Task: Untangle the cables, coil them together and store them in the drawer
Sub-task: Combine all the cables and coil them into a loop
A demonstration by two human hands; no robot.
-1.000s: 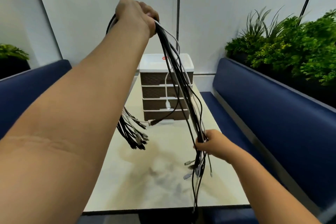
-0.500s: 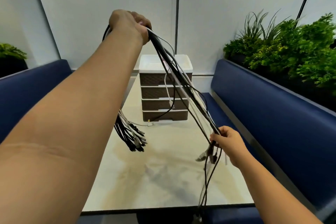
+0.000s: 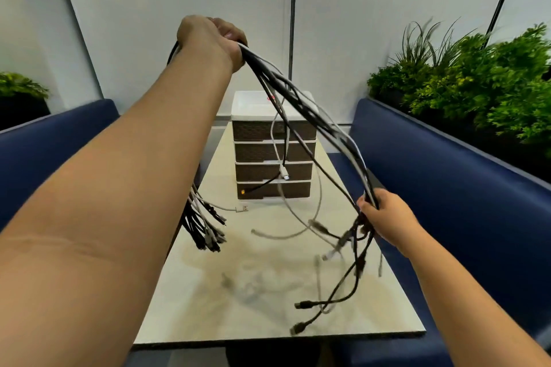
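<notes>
L hand (image 3: 210, 39) is raised high over the table (image 3: 268, 292), fingers curled tight round the bundle of cables (image 3: 313, 116) at approx. its mid-length. One half of the bundle is hanging behind the L forearm, w/ connector ends (image 3: 208, 235) dangling just above the table's left side. The other half is slanting down and to the right to the R hand (image 3: 384, 217), which is gripping the strands, fingers and thumb closed round them, low over the table's right edge. Below the R hand, loose black and white ends (image 3: 328, 301) are trailing toward the near table edge; several are motion-blurred. A few strands are sagging separately between the hands, incl. one white cable w/ plug (image 3: 285, 173) hanging in front of the drawer unit (image 3: 272, 152). Unit is standing at the far end of the table, 4 brown drawers, all closed. Blue benches (image 3: 447, 173) are flanking both sides; green plants (image 3: 477, 83) are sitting behind the right bench.
</notes>
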